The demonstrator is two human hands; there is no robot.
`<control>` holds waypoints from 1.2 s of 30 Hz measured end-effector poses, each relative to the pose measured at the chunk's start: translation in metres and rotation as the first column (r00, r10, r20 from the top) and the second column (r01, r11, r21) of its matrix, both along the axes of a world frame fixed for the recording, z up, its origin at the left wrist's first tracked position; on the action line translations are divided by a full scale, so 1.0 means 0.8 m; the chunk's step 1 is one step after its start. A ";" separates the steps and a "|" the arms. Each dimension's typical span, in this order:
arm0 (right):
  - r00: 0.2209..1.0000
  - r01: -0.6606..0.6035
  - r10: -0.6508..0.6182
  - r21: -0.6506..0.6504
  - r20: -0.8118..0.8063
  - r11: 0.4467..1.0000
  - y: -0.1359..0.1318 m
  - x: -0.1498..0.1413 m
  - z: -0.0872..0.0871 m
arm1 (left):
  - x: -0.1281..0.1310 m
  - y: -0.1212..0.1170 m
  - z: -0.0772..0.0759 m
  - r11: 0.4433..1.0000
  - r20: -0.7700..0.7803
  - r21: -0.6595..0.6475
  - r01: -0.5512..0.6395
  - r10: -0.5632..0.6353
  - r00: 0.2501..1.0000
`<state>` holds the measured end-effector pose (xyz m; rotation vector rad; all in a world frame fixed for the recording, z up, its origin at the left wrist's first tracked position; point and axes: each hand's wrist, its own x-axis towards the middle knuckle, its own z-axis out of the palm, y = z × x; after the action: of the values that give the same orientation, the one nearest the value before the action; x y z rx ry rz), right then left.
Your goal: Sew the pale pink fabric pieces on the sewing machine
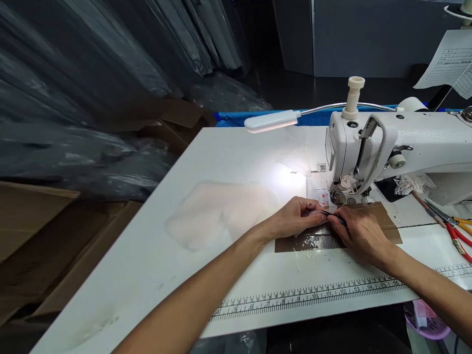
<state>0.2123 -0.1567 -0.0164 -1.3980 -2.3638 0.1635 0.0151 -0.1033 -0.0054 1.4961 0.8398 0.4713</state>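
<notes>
My left hand [298, 217] is closed in a pinch, and a small pale, see-through piece [314, 212] shows at its fingertips. Fingers of my right hand [360, 235] are wrapped round a slim dark pointed tool [338, 218] with a bluish body; its exact kind is hard to make out. The tool's tip points left and meets the pale piece between the two hands. Both hands are just in front of the needle area of a white sewing machine [424, 140]. Beneath them lies a brown taped patch [385, 221] with white bits scattered over it.
A lit lamp [273, 121] on a bendable neck shines on the white table [147, 265]. Scissors with red handles [455, 238] and yellow-handled scissors [462, 222] lie at the right. A printed ruler [317, 299] runs along the front edge. Cardboard boxes [44, 246] stand left.
</notes>
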 end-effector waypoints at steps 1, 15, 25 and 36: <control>1.000 0.003 -0.003 -0.006 -0.002 1.000 0.000 0.000 0.000 | 0.000 0.000 0.000 1.000 -0.004 0.009 -0.002 0.002 1.000; 0.905 0.064 -0.210 -0.371 -0.369 0.926 0.004 0.014 0.019 | -0.002 0.000 0.000 0.998 -0.060 0.060 0.026 -0.022 0.998; 0.956 0.208 -0.218 -0.070 -0.199 0.976 -0.001 0.083 -0.010 | -0.027 0.062 0.024 0.845 -0.564 0.493 0.208 0.129 0.815; 0.950 0.179 -0.177 -0.016 -0.258 0.984 0.001 0.089 -0.032 | 0.002 0.181 0.018 0.584 -0.394 0.802 0.123 0.364 0.844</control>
<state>0.2837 -0.1556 -0.0417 -1.4798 -2.0153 0.2688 0.0169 0.0416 0.0089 2.5250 1.2664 0.6057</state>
